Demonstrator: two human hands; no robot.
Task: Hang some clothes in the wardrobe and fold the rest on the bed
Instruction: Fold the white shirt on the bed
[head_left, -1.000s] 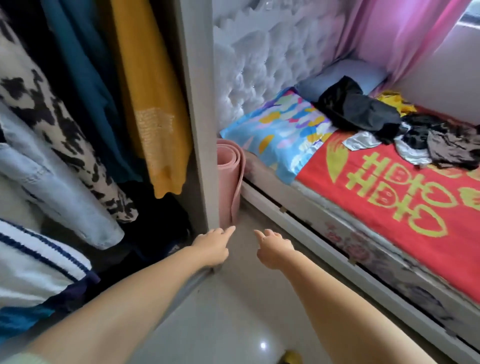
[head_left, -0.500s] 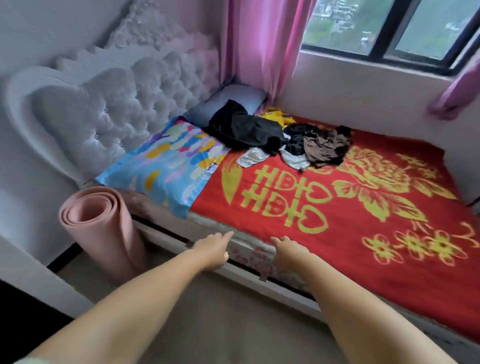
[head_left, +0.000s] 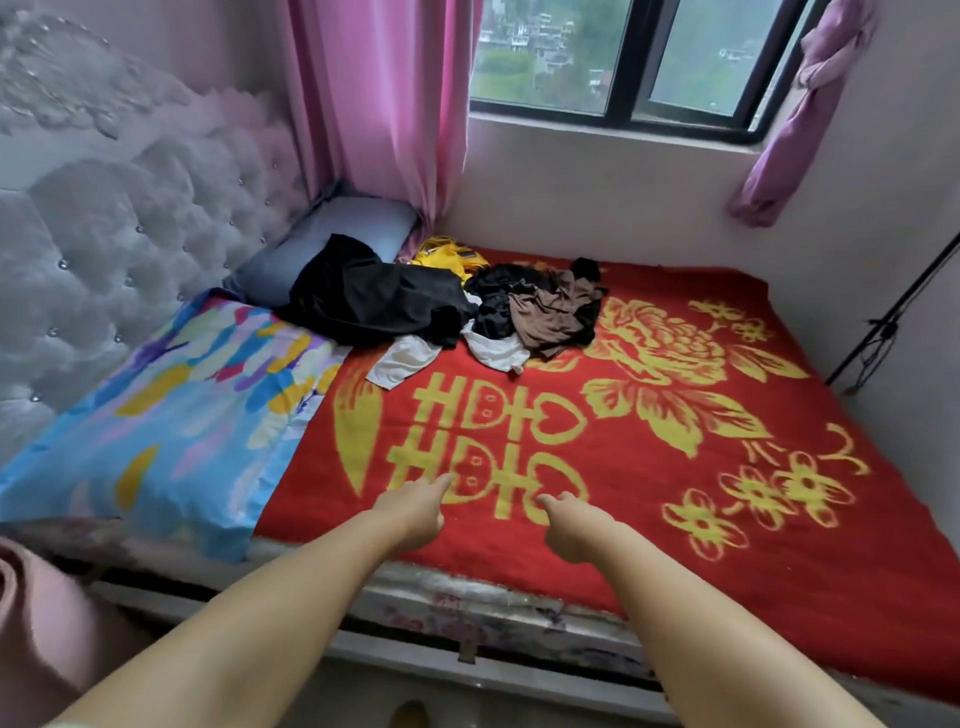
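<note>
Stood close against the bed frame (head_left: 467, 670), with a rolled pink mat (head_left: 36, 613) upright on the floor at the near left. Reached both arms forward over the near edge of the red blanket (head_left: 701, 545), left hand (head_left: 415, 512) and right hand (head_left: 569, 525) side by side above the yellow pattern. Held nothing in either. Kept each grip slack and apart, fingers loosely curled with one poking forward, probably because free hands were needed for picking up a garment.

Lay to the left, a bright patterned pillow (head_left: 171, 426) against the tufted headboard (head_left: 104, 234), clear of the blanket's middle. Left most of the blanket bare, likely as room for folding.

Sat well beyond the hands, at the far left of the blanket: the pile of clothes (head_left: 493, 312), still unsorted. Sprawled largest, a black garment (head_left: 363, 296), partly over a grey-blue pillow (head_left: 337, 228). Bunched beside it, a brown garment (head_left: 550, 312), with a white garment (head_left: 410, 358) spilling out toward the near side and a yellow garment (head_left: 447, 257) tucked behind. Heaped loosely, nothing folded or on a hanger. Called for a lean across the bed to reach any of it.

Hung behind the pile, a pink curtain (head_left: 379, 104) beside the window (head_left: 649, 62). Saw no wardrobe from here.
</note>
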